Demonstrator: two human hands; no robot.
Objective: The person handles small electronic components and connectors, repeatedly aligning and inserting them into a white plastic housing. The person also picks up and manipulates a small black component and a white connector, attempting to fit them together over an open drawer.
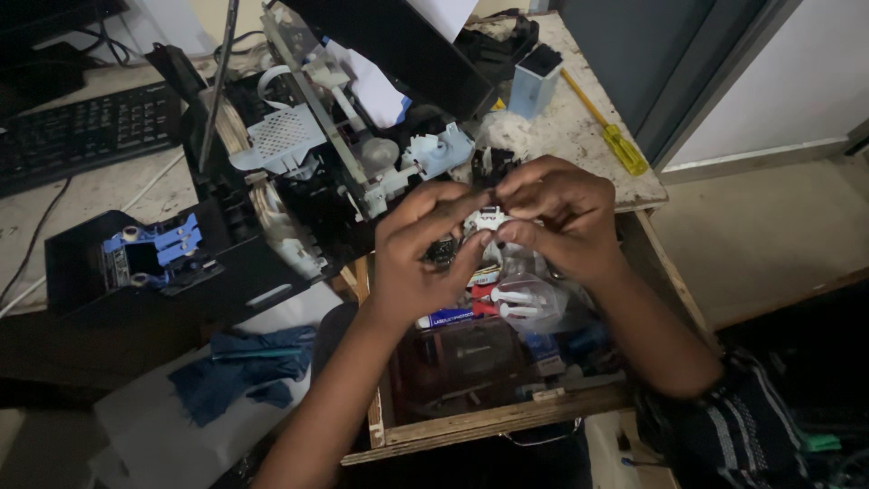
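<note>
My left hand (418, 249) and my right hand (563, 215) meet above an open wooden drawer (493, 421). Between their fingertips they pinch a small white plastic part (490, 218) with dark spots on it. Both hands grip it from opposite sides. Just behind the hands lies an opened printer (308, 154) with grey and white plastic gears and a perforated metal plate exposed. A black module with blue plastic clips (154, 254) sits at the left of the printer.
The drawer holds a clear plastic bag (529, 303), small boxes and loose items. A yellow screwdriver (608, 129) and a pale blue box (534, 80) lie on the worn table (579, 145). A black keyboard (86, 127) is far left. A blue cloth (240, 367) rests on white paper.
</note>
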